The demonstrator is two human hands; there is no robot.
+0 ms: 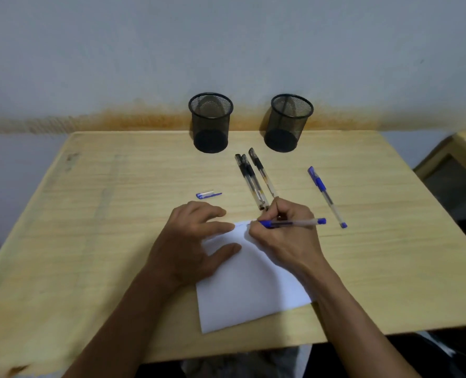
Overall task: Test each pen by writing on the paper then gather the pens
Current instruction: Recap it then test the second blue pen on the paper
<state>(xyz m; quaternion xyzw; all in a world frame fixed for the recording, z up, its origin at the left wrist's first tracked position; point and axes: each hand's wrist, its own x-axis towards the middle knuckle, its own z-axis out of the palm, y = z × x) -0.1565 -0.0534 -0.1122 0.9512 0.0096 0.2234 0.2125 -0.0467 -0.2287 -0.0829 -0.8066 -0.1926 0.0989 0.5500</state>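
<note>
My right hand (283, 236) grips an uncapped blue pen (300, 222), its tip on the top edge of the white paper (248, 290), where a faint blue mark shows. My left hand (196, 238) lies flat on the paper's upper left part, fingers straight. The pen's blue cap (208, 194) lies on the table left of the hands. Three black capped pens (256, 178) lie side by side behind my right hand. One more capped blue pen (326, 196) lies to the right.
Two black mesh pen cups, the left cup (210, 122) and the right cup (288, 122), stand at the back edge of the wooden table (103, 214) against the wall. Another wooden piece of furniture (455, 159) sits at the right.
</note>
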